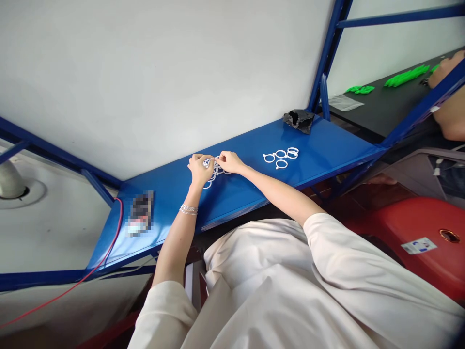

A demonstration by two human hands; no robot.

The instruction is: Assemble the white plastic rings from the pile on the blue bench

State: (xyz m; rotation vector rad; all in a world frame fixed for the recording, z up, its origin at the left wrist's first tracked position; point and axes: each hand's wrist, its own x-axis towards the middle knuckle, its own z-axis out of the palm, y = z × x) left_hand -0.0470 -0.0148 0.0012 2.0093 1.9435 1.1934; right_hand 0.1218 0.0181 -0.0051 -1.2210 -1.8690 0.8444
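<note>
Both my arms are reaching out in front of me, and my left hand is curling its fingers right beside my right hand, which is kinda pinching, palm turned down. My right forearm's slanting in from the side, my left one's angling up pretty steeply.

2 hands at the rings: 1 left hand, 1 right hand. white rings in the grp on the right: approx 5, 2 of them overlapping. ring pile at the hands: several, too overlapped & covered to get an exact no. blk bag x1. clear bag x1. blue table x1, blk table x1. red cable x1. red seat x1, w/ 1 label. blurred item x1. green bundles: min 3, 1 partly hidden. other person's arm: 1 visible.
</note>
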